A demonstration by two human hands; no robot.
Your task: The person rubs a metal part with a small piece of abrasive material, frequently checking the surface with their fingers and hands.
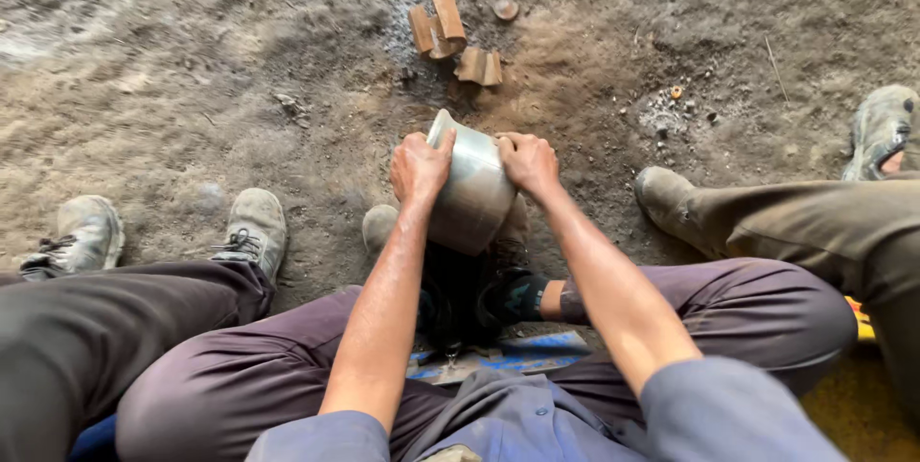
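Both the left hand [419, 168] and the right hand [528, 162] clasp the far rim of a dull metal pot [470, 186], which lies tilted between the person's knees, its long axis running near-to-far, its mouth pointing away toward the rusty blocks [452, 37] on the dirt.

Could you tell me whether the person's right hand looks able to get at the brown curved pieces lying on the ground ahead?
Probably not right away: the right hand grips the metal pot together with the left hand. The ground between the pot and the brown curved pieces looks free.
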